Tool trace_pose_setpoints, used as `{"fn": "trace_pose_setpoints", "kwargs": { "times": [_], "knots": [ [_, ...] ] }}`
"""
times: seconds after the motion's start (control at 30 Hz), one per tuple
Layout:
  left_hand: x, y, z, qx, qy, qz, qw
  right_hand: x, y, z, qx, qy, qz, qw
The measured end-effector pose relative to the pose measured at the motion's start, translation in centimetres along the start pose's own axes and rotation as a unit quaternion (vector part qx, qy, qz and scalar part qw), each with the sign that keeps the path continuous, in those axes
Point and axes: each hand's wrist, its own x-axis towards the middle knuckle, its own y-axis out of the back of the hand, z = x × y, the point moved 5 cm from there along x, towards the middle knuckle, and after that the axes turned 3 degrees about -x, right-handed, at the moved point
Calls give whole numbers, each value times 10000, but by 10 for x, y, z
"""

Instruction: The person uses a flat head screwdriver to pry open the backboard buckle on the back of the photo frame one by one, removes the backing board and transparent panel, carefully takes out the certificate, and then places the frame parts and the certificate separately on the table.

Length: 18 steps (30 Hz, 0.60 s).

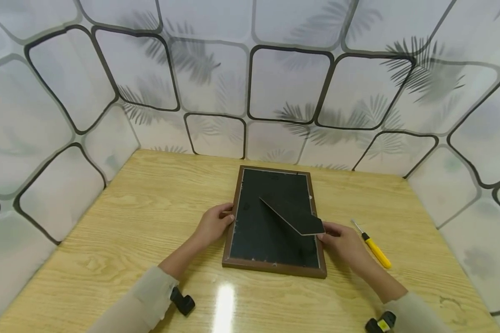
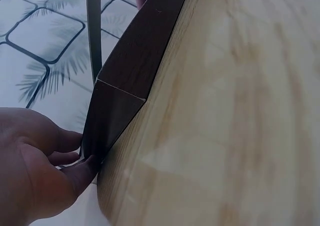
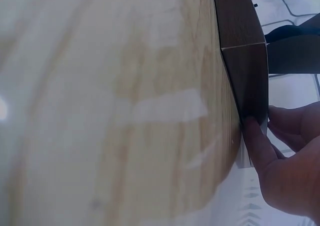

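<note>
A picture frame (image 1: 275, 267) with a brown border lies back side up on the wooden table. From its black backing board (image 1: 256, 240) a black easel stand (image 1: 293, 215) juts up at an angle. My left hand (image 1: 214, 224) holds the left side of the frame between thumb and fingers. On the opposite side my right hand (image 1: 345, 243) pinches the right edge, just beside the wide end of the stand. Both wrist views show thumb and fingers at the frame's side, in the left wrist view (image 2: 45, 166) and in the right wrist view (image 3: 295, 161).
Right of the right hand lies a screwdriver (image 1: 375, 249) with a yellow and black handle. The wooden table (image 1: 150, 194) extends around the frame. Patterned white panels (image 1: 287, 88) with leaf prints stand behind and at both sides.
</note>
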Motion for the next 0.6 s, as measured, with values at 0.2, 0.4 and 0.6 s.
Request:
{"fn": "trace_pose_setpoints", "kwargs": {
  "times": [0.2, 0.4, 0.6],
  "knots": [
    [-2, 1, -3, -70, 5, 73, 9999, 6, -1, 1, -12, 74, 9, 10000],
    [-1, 1, -7, -157, 27, -34, 9999, 4, 4, -4, 293, 115, -89, 9995],
    [-1, 2, -8, -162, 45, -122, 9998, 2, 12, -25, 899, 391, -102, 9951]
  ]
}}
